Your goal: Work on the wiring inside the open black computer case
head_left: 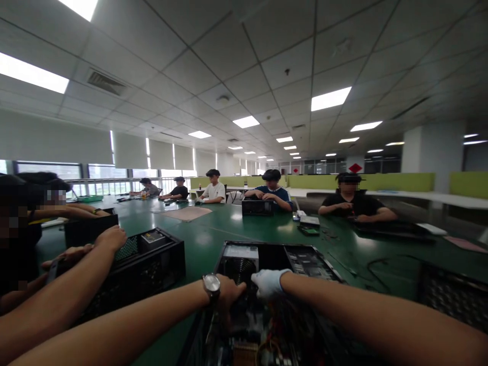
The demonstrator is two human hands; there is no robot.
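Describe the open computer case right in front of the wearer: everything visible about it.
The open computer case is a black metal desktop chassis lying flat on the green table with its cover off. Inside show a silver power supply, a round fan, a perforated drive bay and tangled cables near the bottom edge. The bare left hand, with a wristwatch, and the white-gloved right hand both reach into its middle.

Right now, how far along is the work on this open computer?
The computer case already has its cover off, parts exposed. In hand: the left hand, wearing a watch, and the gloved right hand are both inside near the fan. The parts and wires are still inside.
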